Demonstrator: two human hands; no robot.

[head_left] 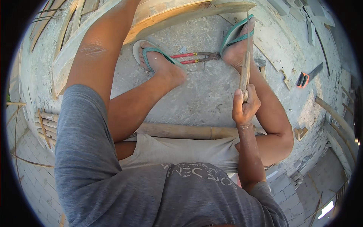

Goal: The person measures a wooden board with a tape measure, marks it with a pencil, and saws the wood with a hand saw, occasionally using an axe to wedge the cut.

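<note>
My right hand (pixel 246 105) is closed around the lower end of a wooden-handled tool (pixel 245 70). Its thin, narrow upper part points away from me, in front of my right foot; I cannot make out whether it is a blade seen edge-on. My left arm (pixel 100 49) stretches forward past the top edge of the view, so the left hand is out of sight. Beneath that arm's far end lies a long curved wooden board (pixel 166 19). Between my sandalled feet, pincers with red handles (pixel 189 58) rest on the concrete.
To the right lie a handsaw (pixel 310 75) with an orange and black grip and a hammer (pixel 260 63), partly behind my leg. A bamboo pole (pixel 181 131) runs crosswise under my legs. Bamboo pieces (pixel 47 125) are stacked at left, with wood strips (pixel 70 28) farther off.
</note>
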